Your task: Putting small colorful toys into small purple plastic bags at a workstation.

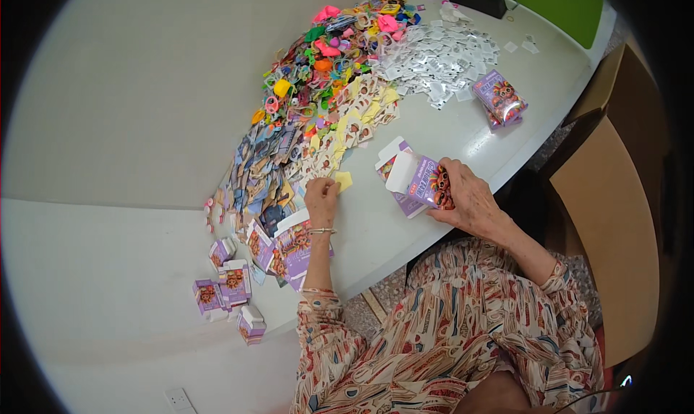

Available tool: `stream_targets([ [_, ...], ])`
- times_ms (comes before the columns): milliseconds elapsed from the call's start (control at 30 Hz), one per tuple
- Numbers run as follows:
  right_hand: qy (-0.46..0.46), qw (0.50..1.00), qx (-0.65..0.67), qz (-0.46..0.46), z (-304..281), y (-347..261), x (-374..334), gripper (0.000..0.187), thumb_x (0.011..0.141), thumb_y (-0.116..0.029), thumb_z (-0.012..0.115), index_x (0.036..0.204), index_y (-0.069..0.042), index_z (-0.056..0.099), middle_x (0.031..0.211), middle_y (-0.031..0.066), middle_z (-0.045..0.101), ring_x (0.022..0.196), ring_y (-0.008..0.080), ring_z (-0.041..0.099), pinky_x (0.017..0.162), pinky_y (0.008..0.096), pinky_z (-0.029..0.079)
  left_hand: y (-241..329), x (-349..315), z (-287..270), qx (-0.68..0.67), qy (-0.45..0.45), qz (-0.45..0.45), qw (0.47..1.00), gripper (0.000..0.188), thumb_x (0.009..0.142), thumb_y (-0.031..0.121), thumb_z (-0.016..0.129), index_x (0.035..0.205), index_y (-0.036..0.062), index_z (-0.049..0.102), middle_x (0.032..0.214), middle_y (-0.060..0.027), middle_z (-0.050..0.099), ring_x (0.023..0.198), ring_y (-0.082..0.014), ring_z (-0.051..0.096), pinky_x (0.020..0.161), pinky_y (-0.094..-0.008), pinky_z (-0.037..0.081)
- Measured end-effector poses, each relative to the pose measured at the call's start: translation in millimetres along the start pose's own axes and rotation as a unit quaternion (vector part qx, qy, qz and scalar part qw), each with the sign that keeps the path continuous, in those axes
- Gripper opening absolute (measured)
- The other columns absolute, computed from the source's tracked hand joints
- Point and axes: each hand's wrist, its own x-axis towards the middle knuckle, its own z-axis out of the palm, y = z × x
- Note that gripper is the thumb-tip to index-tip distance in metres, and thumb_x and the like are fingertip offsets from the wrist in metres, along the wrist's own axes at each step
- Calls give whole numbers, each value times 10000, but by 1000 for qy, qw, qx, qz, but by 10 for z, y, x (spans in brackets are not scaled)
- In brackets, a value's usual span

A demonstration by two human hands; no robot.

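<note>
In my right hand [470,201] is a small purple printed carton [429,186], its white end flap standing out to the left. The fingers wrap around its right side. Another purple carton [409,206] lies flat on the table partly under it. My left hand [322,199] is closed in a pinch at the near edge of the paper pile, with a small yellow paper slip [343,181] at its fingertips. Just beyond it spreads a heap of yellow and white picture slips [347,136]. Flat purple cartons [295,244] lie partly hidden behind my left wrist.
Colourful small toys [325,60] are heaped along the wall, with white and clear packets [437,60] beside them. Two filled purple cartons [500,96] are stacked at the right. Several small cartons [233,280] sit at the left. A cardboard box [607,233] stands beside the table.
</note>
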Motion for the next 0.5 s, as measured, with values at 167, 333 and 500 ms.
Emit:
stream_targets([
  [167, 2, 999, -46, 12, -4, 14, -4, 784, 662, -212, 803, 1252, 4, 333, 1064, 178, 493, 997, 349, 523, 803, 414, 479, 823, 103, -110, -146, 37, 24, 988, 78, 786, 25, 678, 803, 7, 604, 795, -63, 544, 655, -140, 543, 564, -274, 453],
  [333, 15, 998, -54, -14, 31, -10, 29, 780, 656, -211, 798, 1245, 8, 335, 1058, 170, 482, 980, 342, 520, 802, 405, 478, 1656, 10, -21, -122, -58, 139, 981, 65, 798, 3, 657, 838, 6, 605, 868, -70, 549, 688, -174, 576, 592, -296, 469],
  [500, 22, 999, -47, -6, 10, 27, -3, 780, 649, -203, 800, 1240, 6, 337, 1046, 167, 484, 975, 342, 523, 792, 410, 479, 1826, -34, 205, 6, -120, 242, 963, 116, 784, -16, 657, 895, 9, 637, 893, -109, 565, 728, -240, 616, 626, -327, 494],
])
